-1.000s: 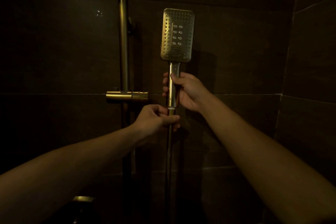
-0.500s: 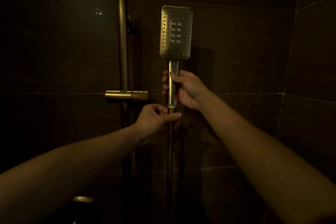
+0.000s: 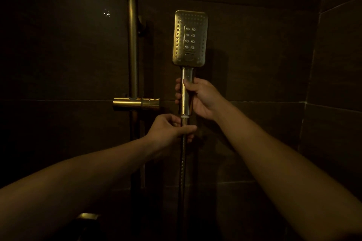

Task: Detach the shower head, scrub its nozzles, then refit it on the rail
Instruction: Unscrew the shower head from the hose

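A brass rectangular shower head (image 3: 189, 38) stands upright off the rail, its nozzle face turned toward me. My right hand (image 3: 199, 98) grips its handle. Just below the handle's end, my left hand (image 3: 170, 128) pinches the connector of the metal hose (image 3: 182, 160), which hangs straight down. A narrow white ring shows between handle and connector. To the left, the vertical brass rail (image 3: 133, 45) carries an empty slider holder (image 3: 136, 102).
Dark tiled walls surround the shower, with a corner at the right (image 3: 313, 64). A brass fitting (image 3: 88, 218) shows dimly at the bottom left. The light is very low.
The shower head has risen slightly in my right hand's grip. My left hand's fingers shifted on the hose connector, and a small white gap now shows under the handle.
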Tool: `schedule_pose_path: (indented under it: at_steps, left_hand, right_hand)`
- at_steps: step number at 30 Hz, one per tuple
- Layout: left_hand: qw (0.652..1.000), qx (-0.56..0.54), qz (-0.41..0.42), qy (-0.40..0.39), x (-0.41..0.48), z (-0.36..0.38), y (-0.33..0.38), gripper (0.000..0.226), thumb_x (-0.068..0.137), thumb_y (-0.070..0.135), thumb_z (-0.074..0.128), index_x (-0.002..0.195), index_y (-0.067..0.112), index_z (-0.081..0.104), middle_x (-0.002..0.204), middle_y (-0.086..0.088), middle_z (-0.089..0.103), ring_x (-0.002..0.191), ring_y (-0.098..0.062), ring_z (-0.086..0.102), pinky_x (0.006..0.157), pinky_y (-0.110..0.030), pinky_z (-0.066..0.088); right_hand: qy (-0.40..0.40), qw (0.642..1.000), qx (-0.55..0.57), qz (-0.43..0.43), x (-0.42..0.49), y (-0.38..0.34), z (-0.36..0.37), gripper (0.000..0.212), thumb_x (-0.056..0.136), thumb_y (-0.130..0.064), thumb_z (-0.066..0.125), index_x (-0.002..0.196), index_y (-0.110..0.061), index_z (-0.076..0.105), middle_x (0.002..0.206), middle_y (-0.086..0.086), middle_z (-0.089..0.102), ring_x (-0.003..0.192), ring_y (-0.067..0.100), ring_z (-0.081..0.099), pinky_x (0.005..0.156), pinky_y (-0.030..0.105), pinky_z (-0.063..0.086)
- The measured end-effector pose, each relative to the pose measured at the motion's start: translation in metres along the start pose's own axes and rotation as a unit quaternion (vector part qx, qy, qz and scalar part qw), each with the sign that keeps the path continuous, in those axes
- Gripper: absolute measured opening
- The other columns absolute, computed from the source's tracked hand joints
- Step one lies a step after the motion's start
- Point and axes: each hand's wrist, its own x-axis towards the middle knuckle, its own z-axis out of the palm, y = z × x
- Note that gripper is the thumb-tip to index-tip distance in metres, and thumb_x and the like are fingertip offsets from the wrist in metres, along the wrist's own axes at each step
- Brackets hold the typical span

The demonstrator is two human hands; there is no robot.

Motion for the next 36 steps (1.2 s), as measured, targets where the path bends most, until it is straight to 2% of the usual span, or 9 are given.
schedule_pose_path:
  at_steps: [2, 8, 16, 22, 25, 28, 32, 34, 36]
  left_hand:
    - [1.000, -0.001, 0.002, -0.002, 0.001, -0.001, 0.000, 0.019, 0.080, -0.001, 0.075, 0.092, 0.001, 0.060, 0.083, -0.015, 0.071, 0.073, -0.023, 0.074, 0.071, -0.037, 0.061]
    - [0.995, -0.045, -0.034, -0.076, 0.000, -0.005, 0.008, 0.014, 0.095, 0.003, 0.057, 0.107, -0.001, 0.062, 0.088, -0.011, 0.071, 0.080, -0.023, 0.072, 0.079, -0.042, 0.058]
    - [0.999, 0.010, 0.002, -0.038, 0.001, -0.003, 0.008, 0.027, 0.078, -0.007, 0.073, 0.103, -0.004, 0.062, 0.079, -0.012, 0.070, 0.076, -0.024, 0.073, 0.071, -0.039, 0.061]
    - [0.995, -0.022, -0.038, -0.085, -0.002, -0.005, 0.012, 0.017, 0.092, -0.004, 0.057, 0.107, -0.002, 0.064, 0.090, -0.014, 0.072, 0.084, -0.026, 0.072, 0.086, -0.047, 0.056]
    - [0.993, -0.040, -0.046, -0.099, -0.003, -0.004, 0.015, 0.021, 0.094, -0.004, 0.053, 0.113, -0.002, 0.062, 0.094, -0.012, 0.071, 0.091, -0.028, 0.071, 0.095, -0.050, 0.052]
    - [0.997, -0.025, -0.028, -0.073, -0.004, 0.000, 0.014, 0.025, 0.088, -0.003, 0.063, 0.112, -0.002, 0.061, 0.092, -0.012, 0.071, 0.088, -0.028, 0.072, 0.088, -0.045, 0.056]
    - [1.000, 0.014, 0.014, -0.011, -0.005, 0.002, 0.011, 0.019, 0.077, -0.004, 0.075, 0.083, 0.004, 0.059, 0.073, -0.011, 0.071, 0.083, -0.035, 0.071, 0.083, -0.050, 0.058]
    - [1.000, 0.010, 0.013, 0.002, -0.005, 0.001, 0.010, 0.015, 0.080, -0.004, 0.072, 0.085, 0.001, 0.059, 0.075, -0.012, 0.071, 0.079, -0.031, 0.072, 0.080, -0.048, 0.060]
    - [1.000, 0.002, 0.005, -0.003, -0.005, 0.000, 0.011, 0.013, 0.086, -0.004, 0.066, 0.098, -0.006, 0.061, 0.090, -0.019, 0.070, 0.076, -0.024, 0.072, 0.072, -0.039, 0.062]
  right_hand:
    - [0.002, 1.000, -0.006, 0.000, 0.001, 0.001, 0.000, 0.014, 0.099, -0.010, 0.047, 0.105, -0.004, 0.058, 0.083, 0.008, 0.063, 0.066, 0.018, 0.062, 0.069, 0.037, 0.055]
    - [0.005, 1.000, 0.008, 0.001, -0.001, -0.006, 0.003, 0.016, 0.100, -0.010, 0.044, 0.107, -0.004, 0.057, 0.082, 0.008, 0.062, 0.066, 0.017, 0.059, 0.065, 0.033, 0.054]
    - [-0.007, 1.000, -0.003, -0.003, -0.001, -0.008, 0.003, 0.016, 0.100, -0.011, 0.045, 0.109, -0.004, 0.057, 0.083, 0.007, 0.062, 0.066, 0.017, 0.060, 0.067, 0.034, 0.054]
    - [-0.004, 1.000, 0.006, -0.003, -0.002, -0.008, 0.002, 0.015, 0.100, -0.011, 0.046, 0.106, -0.005, 0.057, 0.082, 0.007, 0.061, 0.066, 0.017, 0.059, 0.066, 0.034, 0.054]
    - [-0.005, 1.000, -0.001, -0.004, -0.002, -0.009, 0.001, 0.015, 0.100, -0.011, 0.046, 0.108, -0.005, 0.058, 0.083, 0.007, 0.062, 0.067, 0.017, 0.060, 0.067, 0.034, 0.055]
    - [-0.006, 1.000, -0.010, -0.006, -0.004, -0.011, 0.002, 0.016, 0.100, -0.011, 0.046, 0.108, -0.005, 0.058, 0.084, 0.007, 0.062, 0.067, 0.016, 0.060, 0.067, 0.033, 0.054]
    - [-0.007, 1.000, -0.005, -0.010, -0.006, -0.013, 0.003, 0.015, 0.100, -0.011, 0.045, 0.107, -0.005, 0.057, 0.083, 0.007, 0.062, 0.068, 0.017, 0.059, 0.067, 0.034, 0.054]
    - [-0.003, 1.000, 0.001, -0.011, -0.005, -0.012, 0.002, 0.015, 0.100, -0.010, 0.045, 0.107, -0.005, 0.058, 0.084, 0.008, 0.062, 0.068, 0.018, 0.060, 0.068, 0.035, 0.054]
    - [0.003, 1.000, 0.010, -0.009, -0.005, -0.011, 0.000, 0.016, 0.099, -0.010, 0.045, 0.109, -0.005, 0.058, 0.085, 0.008, 0.062, 0.069, 0.018, 0.060, 0.069, 0.036, 0.053]
